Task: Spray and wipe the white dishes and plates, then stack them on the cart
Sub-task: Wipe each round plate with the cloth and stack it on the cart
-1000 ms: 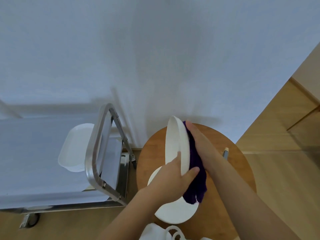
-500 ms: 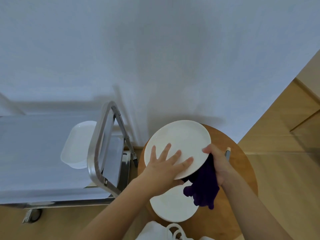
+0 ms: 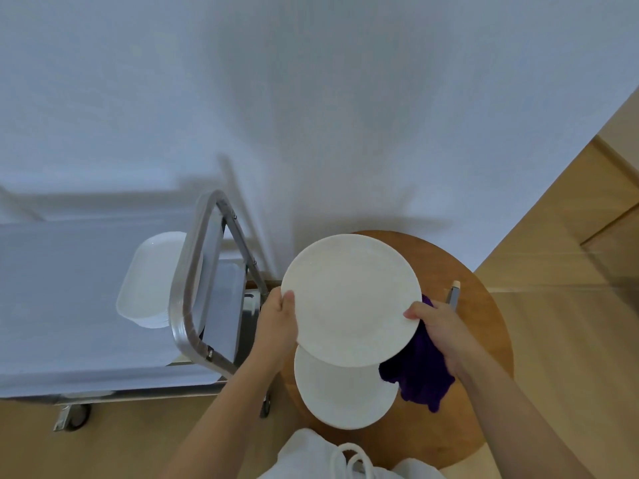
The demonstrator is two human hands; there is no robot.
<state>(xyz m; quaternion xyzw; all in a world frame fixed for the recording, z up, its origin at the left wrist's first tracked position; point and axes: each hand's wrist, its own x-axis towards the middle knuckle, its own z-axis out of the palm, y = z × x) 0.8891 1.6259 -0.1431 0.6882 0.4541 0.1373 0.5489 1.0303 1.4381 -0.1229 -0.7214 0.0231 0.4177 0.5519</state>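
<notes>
I hold a round white plate level above the round wooden table. My left hand grips its left rim, thumb on top. My right hand grips its right rim and also holds a purple cloth, which hangs down under the plate. A second white plate lies on the table just below the held one. On the cart to the left sit white rectangular dishes, stacked behind the steel handle.
A white wall stands close behind the table and cart. A small grey spray nozzle pokes up on the table beyond my right hand. The cart has a caster on the wooden floor. White clothing shows at the bottom edge.
The plate went from standing on edge, with the cloth rubbing it, to lying level. My left hand slid from its face to the left rim; my right moved to the right rim.
</notes>
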